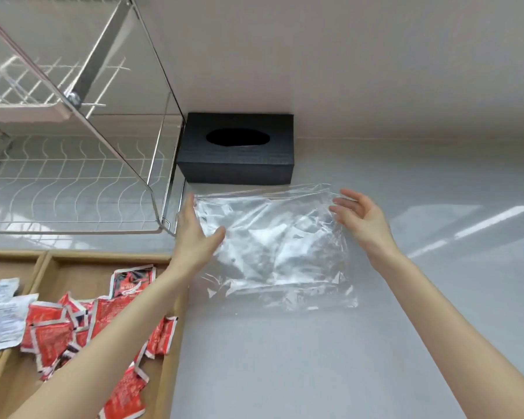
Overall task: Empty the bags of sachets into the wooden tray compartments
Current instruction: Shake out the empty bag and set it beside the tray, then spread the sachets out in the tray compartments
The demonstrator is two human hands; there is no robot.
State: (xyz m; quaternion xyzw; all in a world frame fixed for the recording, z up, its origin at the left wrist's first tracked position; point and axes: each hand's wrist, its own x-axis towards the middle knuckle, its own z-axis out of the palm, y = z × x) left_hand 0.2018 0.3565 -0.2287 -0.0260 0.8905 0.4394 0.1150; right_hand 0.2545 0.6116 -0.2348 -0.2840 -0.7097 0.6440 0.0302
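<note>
Our left hand (198,237) lies open on the nine o'clock edge of the clear bag (276,246), thumb on the plastic; our right hand (363,220) hovers open at its three o'clock edge. At seven o'clock, red sachets (103,325) fill a wooden tray (109,257) compartment, white sachets (5,313) the next.

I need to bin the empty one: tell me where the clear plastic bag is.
In the head view, the clear plastic bag lies flat on the grey counter, just in front of the black tissue box, right of the wooden tray, between both hands.
</note>
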